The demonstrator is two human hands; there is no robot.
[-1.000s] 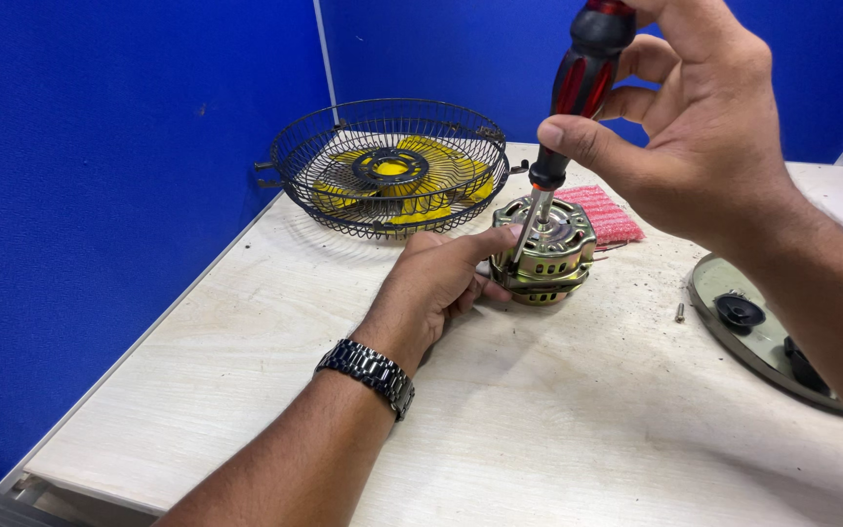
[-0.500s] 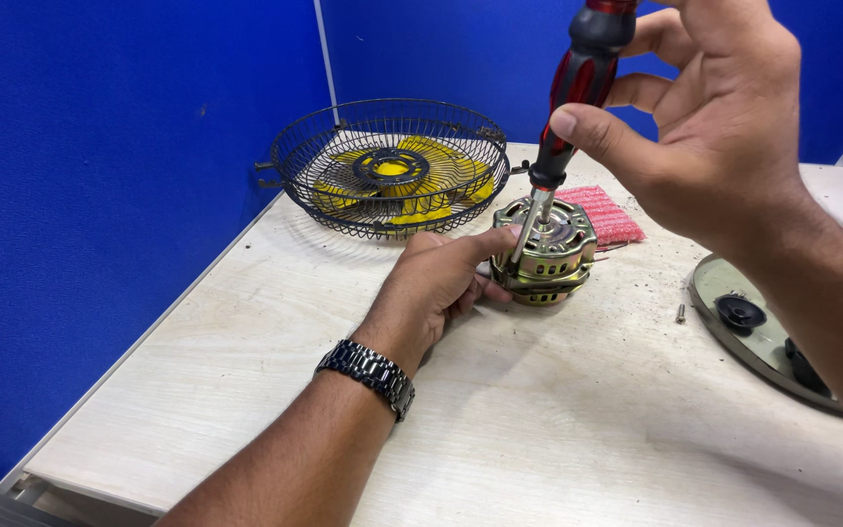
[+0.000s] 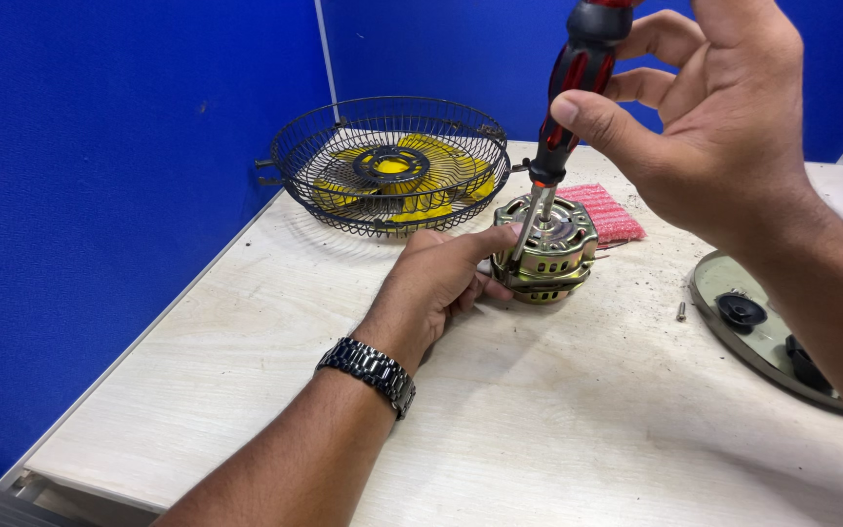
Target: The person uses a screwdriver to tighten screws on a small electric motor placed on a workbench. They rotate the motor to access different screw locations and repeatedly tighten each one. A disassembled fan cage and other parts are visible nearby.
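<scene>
So the grip on the red-and-black screwdriver (image 3: 570, 93) has been shifted over the last second: a second back the handle was wrapped more fully by the right hand (image 3: 724, 127), and now it's only pinched between the thumb and a couple of fingertips, with the other fingers fanned open above it. Looks like the handle is being re-gripped between turns, so a screw on top is probably being worked in small twists rather than one long spin, though which way it's being turned can't be told from this. The tip hasn't been moved at all; it's kept planted on the top face of the brass-coloured fan motor (image 3: 546, 250), near the shaft. The motor itself hasn't budged either, sat on the pale worktop (image 3: 578, 420) just in front of a pink ribbed pad (image 3: 605, 211), and it's clamped at its side by the left hand (image 3: 441, 283), thumb laid along the upper rim. A wire fan guard (image 3: 392, 161) with yellow blades inside is parked behind, a loose screw (image 3: 681, 311) is lying to the right, and a round metal plate (image 3: 768, 332) is sat at the edge.
</scene>
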